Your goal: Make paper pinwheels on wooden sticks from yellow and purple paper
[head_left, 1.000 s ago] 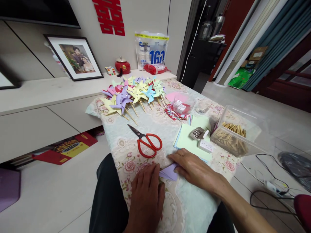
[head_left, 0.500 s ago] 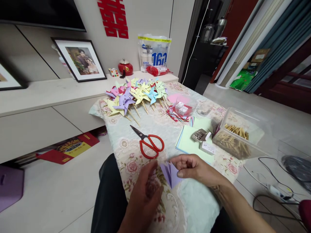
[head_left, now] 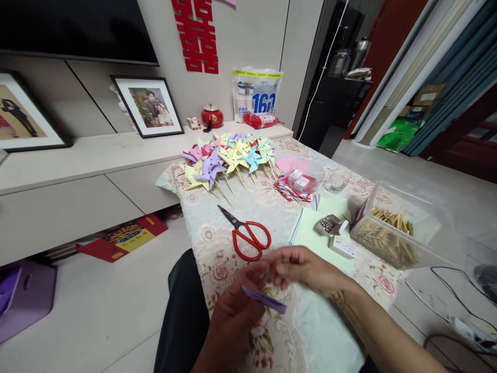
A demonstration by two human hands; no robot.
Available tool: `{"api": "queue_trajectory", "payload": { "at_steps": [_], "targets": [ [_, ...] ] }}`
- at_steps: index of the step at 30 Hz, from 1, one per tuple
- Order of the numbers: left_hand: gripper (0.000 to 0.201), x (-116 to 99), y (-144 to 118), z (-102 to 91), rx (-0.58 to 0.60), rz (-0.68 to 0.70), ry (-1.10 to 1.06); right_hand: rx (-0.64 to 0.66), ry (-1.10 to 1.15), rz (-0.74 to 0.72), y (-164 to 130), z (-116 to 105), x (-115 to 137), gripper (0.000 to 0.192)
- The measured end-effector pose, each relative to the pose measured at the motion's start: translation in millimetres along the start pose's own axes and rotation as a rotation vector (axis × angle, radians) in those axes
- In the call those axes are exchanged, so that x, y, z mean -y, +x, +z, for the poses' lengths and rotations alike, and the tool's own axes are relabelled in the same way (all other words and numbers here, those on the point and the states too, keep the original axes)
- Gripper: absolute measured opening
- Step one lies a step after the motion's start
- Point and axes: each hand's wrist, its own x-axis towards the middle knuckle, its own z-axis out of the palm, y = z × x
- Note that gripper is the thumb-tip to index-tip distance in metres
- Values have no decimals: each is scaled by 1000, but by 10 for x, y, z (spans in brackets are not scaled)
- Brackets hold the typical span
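Observation:
A folded piece of purple paper [head_left: 264, 299] is seen nearly edge-on, tilted down to the right above the tablecloth. My left hand [head_left: 238, 311] is closed on it, with the thumb below. Close to the left fingertips is my right hand [head_left: 295, 265], its fingers curled together; whatever they pinch, if anything, is hidden. Just beyond both hands lie scissors [head_left: 251, 241] with red handles and dark blades, slightly spread. Paper pinwheels [head_left: 233, 155] on sticks are heaped at the far end of the table.
Right of my hands, light green paper sheets [head_left: 310, 228] carry a small opened box of metal pins [head_left: 328, 224] and a white box [head_left: 342, 247]. A clear plastic tub [head_left: 373, 241] holds short sticks. Strips of coloured paper [head_left: 289, 191] lie farther back.
The purple paper has passed from my right fingers into my left hand and turned edge-on. My hands have come together. The view has shifted left and up a little.

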Motion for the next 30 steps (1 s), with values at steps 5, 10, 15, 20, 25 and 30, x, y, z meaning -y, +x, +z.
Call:
{"api": "queue_trajectory", "payload": {
  "at_steps": [5,10,15,20,25,30],
  "targets": [
    [34,-96,-64,103,-290,-130,-84,-379,-781,-222,442,117,232,13],
    [32,-38,-82,114,-265,-180,-110,-430,-1393,-166,737,329,268,31],
    [38,-14,-66,113,-226,-213,-102,-368,-1473,-85,740,418,313,33],
    [59,-64,-85,150,-229,-139,-48,-391,-1391,-34,568,300,373,24],
    [74,-86,-109,162,-262,-97,-16,-524,-564,-178,188,137,248,42],
    [52,-57,-87,137,-262,-101,-43,-492,198,-235,-278,231,50,44]
  ]
}}
